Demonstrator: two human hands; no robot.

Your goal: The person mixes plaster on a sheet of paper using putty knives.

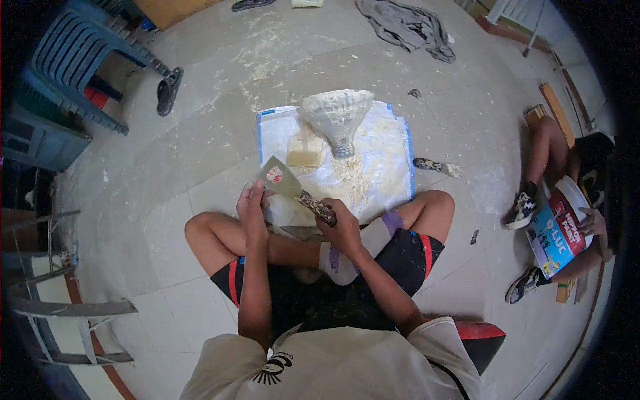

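My right hand [341, 225] is closed around the dark, crusted handle of a putty knife [285, 181], whose wide pale blade carries a red and white sticker. At the blade's left edge, the fingers of my left hand [252, 204] pinch the metal. Just beyond lies a white plastic sheet [387, 163] with blue edges, strewn with pale crumbs. On it stands a whitish, smeared funnel-shaped vessel [337, 115], narrow end toward me. A tan block [304, 159] sits left of that vessel. Another scraper [437, 167] rests on the floor beside the sheet's right edge.
Stacked plastic chairs [80, 57] and a dark sandal [169, 92] are at the left. A grey cloth [408, 28] lies at the back. To the right, a seated person holds a paint bucket [559, 227]. A metal frame [73, 308] stands at lower left.
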